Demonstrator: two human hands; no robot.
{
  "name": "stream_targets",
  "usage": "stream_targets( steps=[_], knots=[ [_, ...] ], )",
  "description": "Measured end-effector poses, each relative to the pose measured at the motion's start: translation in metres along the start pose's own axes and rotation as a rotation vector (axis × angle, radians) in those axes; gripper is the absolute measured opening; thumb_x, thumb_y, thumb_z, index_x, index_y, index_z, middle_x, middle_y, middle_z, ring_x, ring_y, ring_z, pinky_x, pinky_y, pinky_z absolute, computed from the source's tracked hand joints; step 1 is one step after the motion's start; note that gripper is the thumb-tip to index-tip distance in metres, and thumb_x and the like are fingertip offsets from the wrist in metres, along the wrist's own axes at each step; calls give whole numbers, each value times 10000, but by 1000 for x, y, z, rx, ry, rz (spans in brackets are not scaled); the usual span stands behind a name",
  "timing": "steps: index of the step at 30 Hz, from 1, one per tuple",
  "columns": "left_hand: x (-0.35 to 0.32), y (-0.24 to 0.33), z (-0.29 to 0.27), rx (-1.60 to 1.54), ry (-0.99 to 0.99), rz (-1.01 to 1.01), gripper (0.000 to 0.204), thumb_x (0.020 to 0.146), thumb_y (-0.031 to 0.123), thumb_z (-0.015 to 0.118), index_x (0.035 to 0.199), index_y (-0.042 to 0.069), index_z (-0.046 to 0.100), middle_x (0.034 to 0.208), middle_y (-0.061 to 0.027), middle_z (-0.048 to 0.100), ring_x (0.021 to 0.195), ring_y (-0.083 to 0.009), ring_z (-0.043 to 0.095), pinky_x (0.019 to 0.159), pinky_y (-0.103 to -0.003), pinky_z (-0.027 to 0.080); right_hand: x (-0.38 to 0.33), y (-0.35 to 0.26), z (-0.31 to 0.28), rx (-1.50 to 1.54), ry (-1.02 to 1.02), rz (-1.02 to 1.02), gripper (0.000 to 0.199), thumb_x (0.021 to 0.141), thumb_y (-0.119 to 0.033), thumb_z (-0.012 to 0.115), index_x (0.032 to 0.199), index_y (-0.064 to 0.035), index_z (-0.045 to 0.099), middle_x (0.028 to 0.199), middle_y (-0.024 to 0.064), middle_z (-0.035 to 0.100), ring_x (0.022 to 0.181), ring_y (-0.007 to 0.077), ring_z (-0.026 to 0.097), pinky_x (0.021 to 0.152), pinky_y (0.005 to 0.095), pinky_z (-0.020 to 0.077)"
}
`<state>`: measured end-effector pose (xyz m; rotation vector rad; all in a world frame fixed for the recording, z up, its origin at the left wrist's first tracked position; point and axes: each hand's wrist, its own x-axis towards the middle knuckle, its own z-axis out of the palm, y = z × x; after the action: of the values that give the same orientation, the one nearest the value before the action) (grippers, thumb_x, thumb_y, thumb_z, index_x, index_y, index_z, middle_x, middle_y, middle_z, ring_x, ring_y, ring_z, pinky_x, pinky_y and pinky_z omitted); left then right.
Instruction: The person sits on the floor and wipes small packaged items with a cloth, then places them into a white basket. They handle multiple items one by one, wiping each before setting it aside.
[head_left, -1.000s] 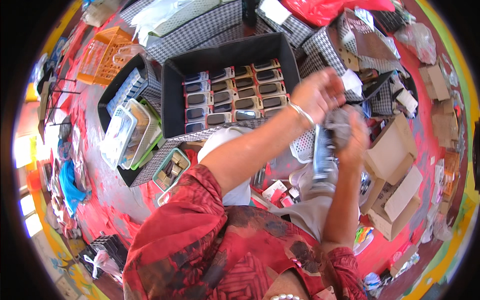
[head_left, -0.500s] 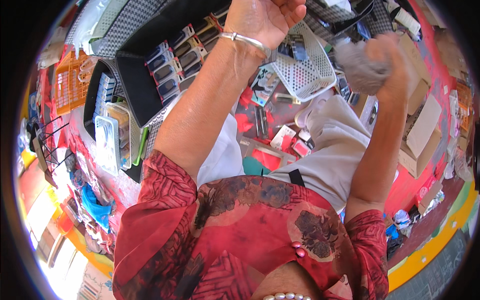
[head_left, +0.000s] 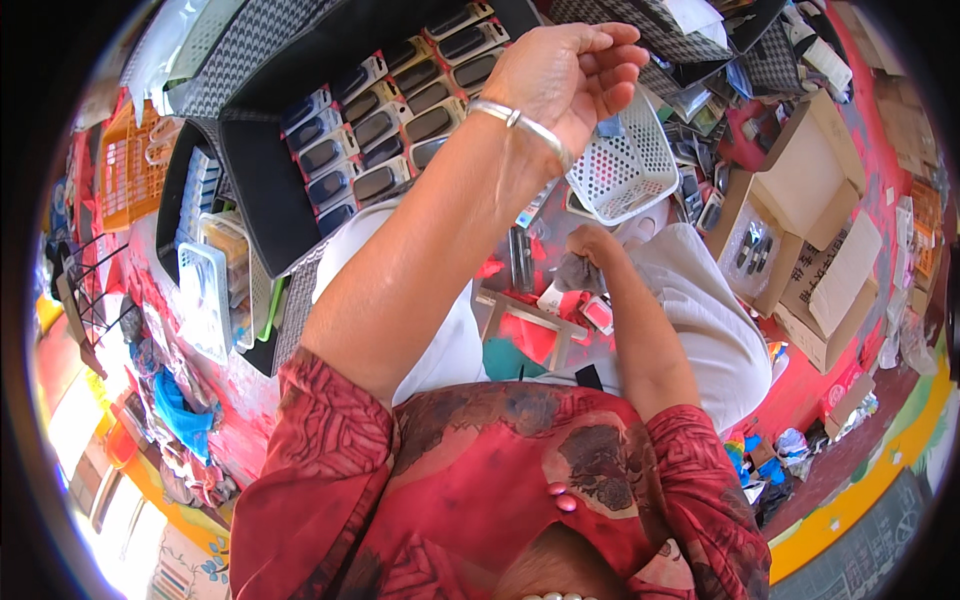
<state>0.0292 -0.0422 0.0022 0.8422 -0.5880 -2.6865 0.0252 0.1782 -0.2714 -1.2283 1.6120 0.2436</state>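
Since half a second ago the right hand (head_left: 590, 262) has been lowered from beside the white basket (head_left: 625, 165) to the lap, where a crumpled grey cloth (head_left: 578, 275) is clenched in its fingers. The left hand (head_left: 570, 75) is held raised above the black tray of boxed phone-like items (head_left: 390, 120), its fingers loosely curled and nothing grasped. An open cardboard box (head_left: 790, 200) lies just right of the basket.

Rows of small blister packages with dark fronts (head_left: 385, 120) fill the black fabric tray at upper left. At right stands an open brown cardboard box (head_left: 790, 215) — a clear plastic packet of dark items (head_left: 750, 250) inside — with printed cardboard flaps (head_left: 835, 280) just beside it.
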Motion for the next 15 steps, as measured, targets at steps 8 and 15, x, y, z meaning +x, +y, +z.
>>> stream_targets(
  steps=[8,15],
  knots=[
    [-8,-4,4,386,13,-19,440,752,126,640,1127,-43,484,998,-140,546,841,-157,544,795,-271,443,-75,-20,-107,1983,83,-534,271,812,-294,580,827,-23,579,681,46,567,634,128,561,565,246,472],
    [2,-27,8,913,-259,346,802,627,236,757,1247,-65,348,1102,-193,525,895,-225,563,822,-270,436,-144,-57,-244,1868,741,-671,412,897,-405,444,995,-24,565,906,62,615,856,164,588,758,300,472]
  ],
)
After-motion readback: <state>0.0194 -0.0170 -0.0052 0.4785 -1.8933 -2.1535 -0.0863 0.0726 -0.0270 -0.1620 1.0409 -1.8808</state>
